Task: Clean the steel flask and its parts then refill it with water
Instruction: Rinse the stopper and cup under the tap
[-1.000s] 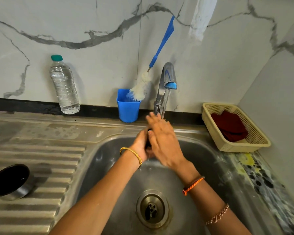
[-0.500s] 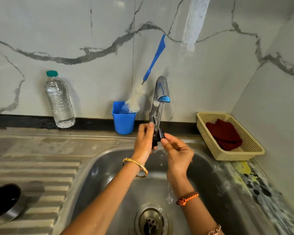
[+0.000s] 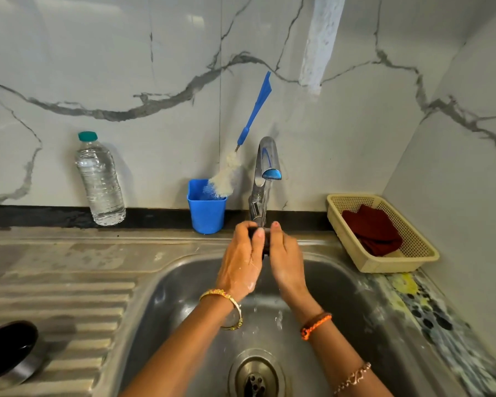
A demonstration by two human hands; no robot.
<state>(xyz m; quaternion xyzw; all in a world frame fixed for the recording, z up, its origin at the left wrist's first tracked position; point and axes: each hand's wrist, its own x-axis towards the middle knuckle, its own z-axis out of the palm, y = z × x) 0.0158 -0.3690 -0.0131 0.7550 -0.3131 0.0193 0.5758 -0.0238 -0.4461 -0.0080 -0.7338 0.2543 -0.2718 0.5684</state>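
Observation:
Both hands meet under the tap [image 3: 265, 173] over the steel sink [image 3: 344, 285]. My left hand [image 3: 242, 262] and my right hand [image 3: 285, 259] together grip a small black flask part [image 3: 265, 242], mostly hidden between the fingers. Water runs from the tap onto it and drips down toward the drain [image 3: 255, 373]. A steel flask piece with a dark inside [image 3: 10, 349] stands on the ribbed drainboard at the far left. A blue-handled bottle brush [image 3: 242, 144] leans in a blue cup [image 3: 206, 207] behind the sink.
A clear water bottle with a green cap [image 3: 99, 179] stands against the marble wall on the left. A cream plastic basket [image 3: 384, 265] holding a dark red cloth [image 3: 372, 230] sits at the right corner. A patterned mat [image 3: 430, 308] lies along the sink's right edge.
My hands rose from the sink up under the tap spout and closed around the black part again. The view tilted upward.

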